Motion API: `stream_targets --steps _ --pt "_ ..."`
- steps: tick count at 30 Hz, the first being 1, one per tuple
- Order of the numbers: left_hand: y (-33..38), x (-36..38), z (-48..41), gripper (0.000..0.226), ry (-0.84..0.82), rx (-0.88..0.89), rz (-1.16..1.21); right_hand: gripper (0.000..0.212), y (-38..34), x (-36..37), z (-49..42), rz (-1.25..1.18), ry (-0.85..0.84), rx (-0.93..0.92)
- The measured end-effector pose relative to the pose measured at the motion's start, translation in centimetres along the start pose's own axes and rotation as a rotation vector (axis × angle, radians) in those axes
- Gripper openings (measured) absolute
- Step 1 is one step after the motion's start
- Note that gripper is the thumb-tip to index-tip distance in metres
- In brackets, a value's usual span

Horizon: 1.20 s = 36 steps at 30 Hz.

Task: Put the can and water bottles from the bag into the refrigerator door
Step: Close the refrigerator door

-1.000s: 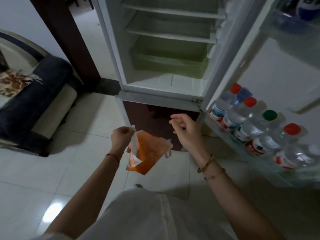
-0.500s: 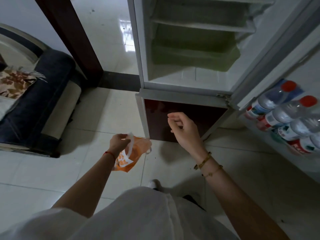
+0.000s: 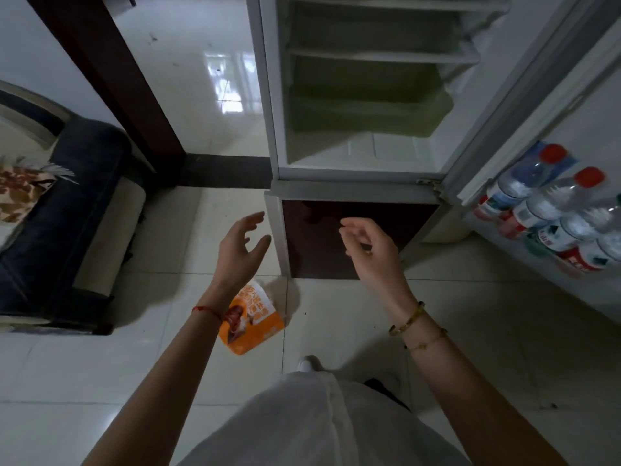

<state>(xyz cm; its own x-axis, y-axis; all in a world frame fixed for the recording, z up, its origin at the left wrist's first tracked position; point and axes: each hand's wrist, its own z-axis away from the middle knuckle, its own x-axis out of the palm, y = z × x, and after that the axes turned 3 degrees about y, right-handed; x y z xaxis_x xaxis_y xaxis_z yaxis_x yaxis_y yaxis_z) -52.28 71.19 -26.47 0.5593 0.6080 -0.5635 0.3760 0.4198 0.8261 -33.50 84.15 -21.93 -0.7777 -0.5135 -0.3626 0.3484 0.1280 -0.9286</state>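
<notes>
Both hands empty: left hand (image 3: 240, 248) fingers spread wide, right hand (image 3: 371, 252) fingers loosely curled; bag (image 3: 253, 322) lay on floor (image 3: 336, 314) below left wrist; bottles (image 3: 551, 210) stood in fridge door rack

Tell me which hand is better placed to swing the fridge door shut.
Probably right. The right hand is empty, fingers loosely curled, and nearer the open refrigerator door holding the water bottles. The left hand, also empty and open, hangs above the orange bag on the floor, farther away.
</notes>
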Motion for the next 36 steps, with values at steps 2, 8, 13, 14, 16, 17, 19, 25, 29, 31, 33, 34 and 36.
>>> stream_targets --steps 2,8,13,14,16,17,19,25,29,31,33,34,36 --pt "2.8 -0.4 0.3 0.045 -0.009 0.117 0.033 0.026 -0.3 -0.9 0.3 -0.015 0.042 -0.012" --pt "8.4 -0.4 1.1 0.046 -0.102 0.327 0.122 0.028 -1.5 -4.8 1.8 -0.053 0.187 -0.049" --pt "12.8 1.0 2.2 0.049 -0.235 0.436 0.184 0.028 -2.6 -9.0 3.6 -0.087 0.332 -0.101" --pt "13.8 1.5 2.5 0.050 -0.256 0.466 0.190 0.029 -2.7 -10.0 4.0 -0.091 0.367 -0.115" --pt "15.9 2.4 2.8 0.050 -0.296 0.525 0.200 0.030 -3.0 -12.1 4.8 -0.100 0.447 -0.151" --pt "17.0 2.9 3.0 0.050 -0.318 0.548 0.208 0.030 -3.0 -13.3 5.2 -0.093 0.490 -0.171" --pt "19.2 4.1 3.5 0.050 -0.358 0.595 0.225 0.029 -3.2 -15.6 6.0 -0.065 0.570 -0.214" --pt "25.7 8.5 5.6 0.051 -0.417 0.770 0.237 0.029 -2.9 -23.2 8.8 -0.056 0.791 -0.276" --pt "30.4 12.0 7.1 0.052 -0.436 0.868 0.261 0.029 -2.5 -28.3 10.4 -0.044 0.907 -0.276" --pt "32.8 13.9 8.2 0.052 -0.430 0.915 0.276 0.029 -2.4 -31.0 11.1 -0.037 0.953 -0.278" --pt "35.2 15.9 9.3 0.053 -0.420 0.946 0.287 0.029 -2.2 -33.8 11.7 -0.025 0.982 -0.297" --pt "36.5 16.9 9.9 0.053 -0.420 0.953 0.296 0.029 -2.1 -35.2 12.1 -0.012 0.988 -0.309" --pt "38.9 18.9 11.2 0.054 -0.421 0.966 0.316 0.029 -1.8 -38.1 12.7 0.000 0.998 -0.331"
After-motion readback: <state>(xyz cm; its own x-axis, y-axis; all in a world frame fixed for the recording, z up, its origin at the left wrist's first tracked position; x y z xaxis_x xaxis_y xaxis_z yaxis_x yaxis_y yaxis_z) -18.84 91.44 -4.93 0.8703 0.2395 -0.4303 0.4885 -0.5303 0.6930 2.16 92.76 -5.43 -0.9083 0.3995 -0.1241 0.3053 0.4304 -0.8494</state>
